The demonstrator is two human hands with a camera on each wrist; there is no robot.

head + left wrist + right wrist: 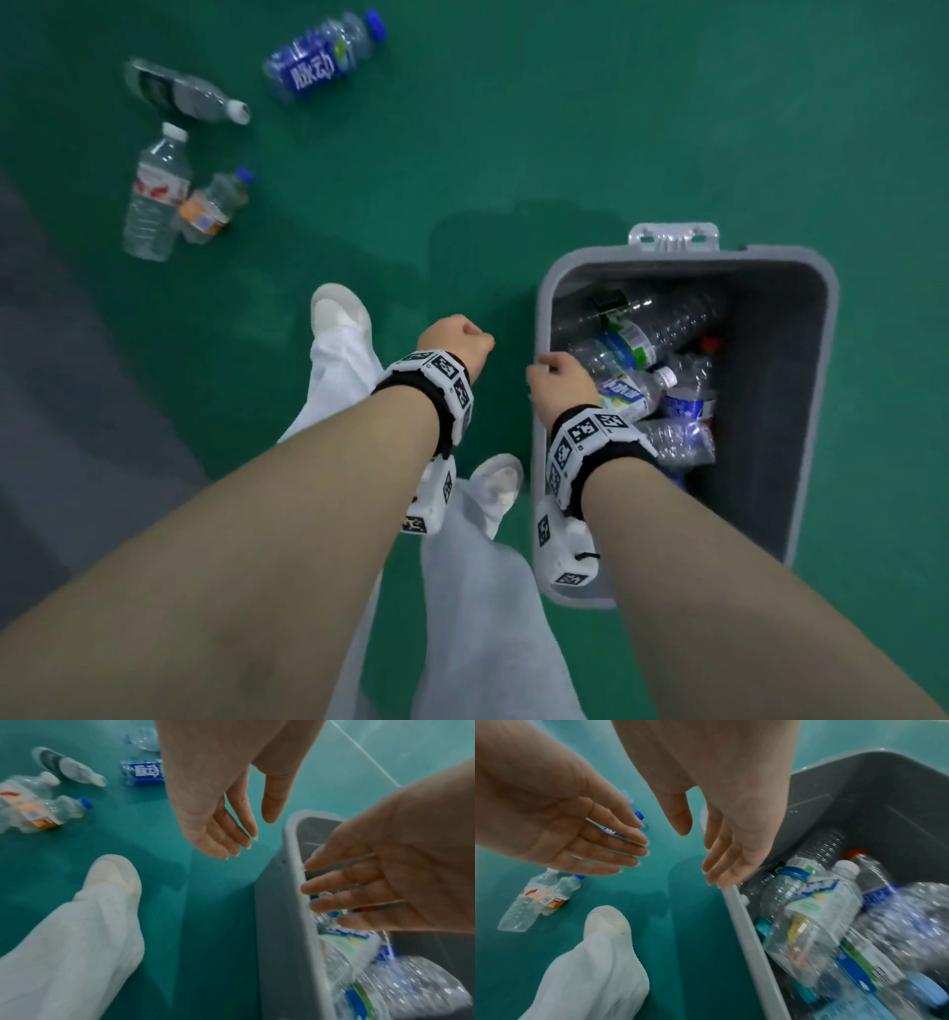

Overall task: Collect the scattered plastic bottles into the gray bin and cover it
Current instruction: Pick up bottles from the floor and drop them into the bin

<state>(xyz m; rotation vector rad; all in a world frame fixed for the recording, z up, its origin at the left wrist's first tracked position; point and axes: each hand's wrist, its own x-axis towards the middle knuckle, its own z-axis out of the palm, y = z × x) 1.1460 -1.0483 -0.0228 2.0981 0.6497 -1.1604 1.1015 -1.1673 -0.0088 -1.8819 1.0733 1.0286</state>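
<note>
Both hands empty beside the half-filled gray bin (816, 360).

The left hand (454, 342) and right hand (560, 377) hang with the grip loose, fingers apart; the right is at the bin's near rim. Four plastic bottles (154, 200) lie on the green floor (462, 128), well beyond the left hand.

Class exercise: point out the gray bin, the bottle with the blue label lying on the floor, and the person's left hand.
gray bin (816, 411): head view, on its bare inner right wall.
blue-label bottle (313, 64): head view, on the label at mid-body.
left hand (457, 342): head view, on the back of the hand.
</note>
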